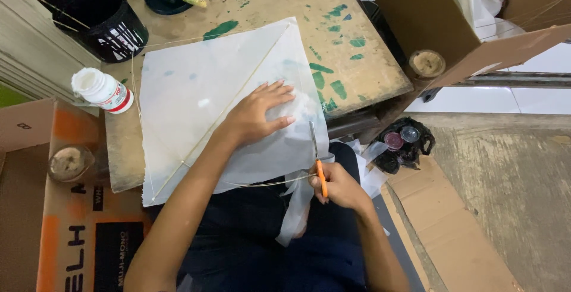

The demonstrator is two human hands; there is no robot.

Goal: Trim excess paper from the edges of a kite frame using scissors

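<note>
I'm mid-trim on the white kite paper (pixel 202 101) lying on the tabletop (pixel 363 66): left hand (pixel 256 116) spread flat on it, right hand (pixel 339 185) clenched on orange-handled scissors (pixel 317 155) at its edge; next calls for steady cutting along the string.

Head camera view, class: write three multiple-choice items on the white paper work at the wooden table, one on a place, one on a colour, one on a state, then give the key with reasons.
1. Where does the left hand lie?
A. flat on the white paper sheet
B. on the black bucket
C. on the cardboard box

2. What colour are the handles of the scissors?
A. blue
B. orange
C. black

3. How does the white glue bottle stand?
A. upright
B. lying on its side
C. upside down

Key: 1 A, the palm is spread on the sheet. 2 B, orange shows in the right hand. 3 B, it rests lengthwise at the edge of the wooden table.
</note>
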